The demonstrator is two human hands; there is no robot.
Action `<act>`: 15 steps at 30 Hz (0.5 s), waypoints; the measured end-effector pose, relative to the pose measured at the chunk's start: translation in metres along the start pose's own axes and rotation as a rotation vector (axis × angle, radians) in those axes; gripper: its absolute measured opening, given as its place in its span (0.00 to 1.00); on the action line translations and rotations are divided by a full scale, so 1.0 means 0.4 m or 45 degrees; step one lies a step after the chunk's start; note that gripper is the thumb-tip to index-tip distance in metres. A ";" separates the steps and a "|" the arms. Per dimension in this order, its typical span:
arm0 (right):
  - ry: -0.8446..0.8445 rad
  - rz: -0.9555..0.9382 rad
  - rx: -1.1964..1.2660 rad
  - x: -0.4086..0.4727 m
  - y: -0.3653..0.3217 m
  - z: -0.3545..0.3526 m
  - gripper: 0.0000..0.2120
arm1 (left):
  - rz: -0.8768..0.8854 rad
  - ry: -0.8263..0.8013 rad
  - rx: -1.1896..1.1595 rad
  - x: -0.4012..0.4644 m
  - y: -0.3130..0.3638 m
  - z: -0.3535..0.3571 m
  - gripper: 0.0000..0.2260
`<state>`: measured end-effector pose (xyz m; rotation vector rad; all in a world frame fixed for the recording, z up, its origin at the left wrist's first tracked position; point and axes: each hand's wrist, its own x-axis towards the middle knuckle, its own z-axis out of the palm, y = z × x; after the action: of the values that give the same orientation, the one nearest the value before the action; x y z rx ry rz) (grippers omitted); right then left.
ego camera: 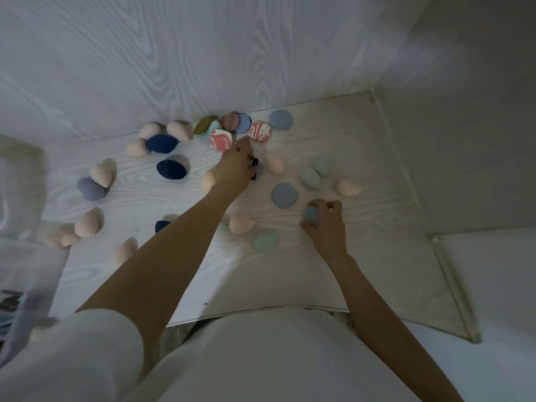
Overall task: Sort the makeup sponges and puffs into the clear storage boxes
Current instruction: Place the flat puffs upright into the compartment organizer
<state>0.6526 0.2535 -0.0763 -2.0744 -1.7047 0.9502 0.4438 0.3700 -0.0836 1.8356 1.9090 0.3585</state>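
Note:
Several makeup sponges and puffs lie scattered on a white wood-grain table [290,274]. My left hand [236,166] reaches to the far middle and grips a small dark blue item, right beside a pink marbled puff [220,140]. My right hand [326,224] curls round a grey-blue puff [311,215] at the right. A blue round puff [284,194] lies between the hands, a pale green puff [266,241] nearer me. Peach egg sponges [240,224] and navy sponges [171,169] sit to the left. A clear box [17,181] shows blurred at the left edge.
A white panel wall [203,53] rises behind the table, another wall [464,111] on the right. More puffs are piled at the back [235,123]. A blurred clear container with dark contents [14,311] sits at the lower left.

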 end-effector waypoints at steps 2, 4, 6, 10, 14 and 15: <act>0.051 -0.087 0.056 -0.002 -0.020 -0.002 0.18 | 0.019 0.085 -0.100 -0.045 -0.017 -0.045 0.12; 0.086 -0.261 0.109 -0.011 -0.067 0.003 0.16 | 0.066 0.170 -0.209 -0.109 -0.044 -0.103 0.09; 0.075 -0.421 0.186 -0.027 -0.132 0.015 0.15 | 0.100 0.220 -0.367 -0.190 -0.081 -0.167 0.06; -0.144 -0.575 0.295 -0.081 -0.293 0.088 0.16 | 0.005 0.389 -0.504 -0.398 -0.197 -0.277 0.05; -0.344 -0.706 0.244 -0.148 -0.472 0.233 0.10 | -0.163 0.571 -0.492 -0.595 -0.367 -0.366 0.04; -0.392 -0.719 0.238 -0.165 -0.511 0.264 0.09 | -0.195 0.601 -0.476 -0.629 -0.407 -0.383 0.04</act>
<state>0.4240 0.2240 -0.0115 -1.2625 -2.0912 1.2100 0.2261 0.1289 0.0050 1.4332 2.0818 1.0939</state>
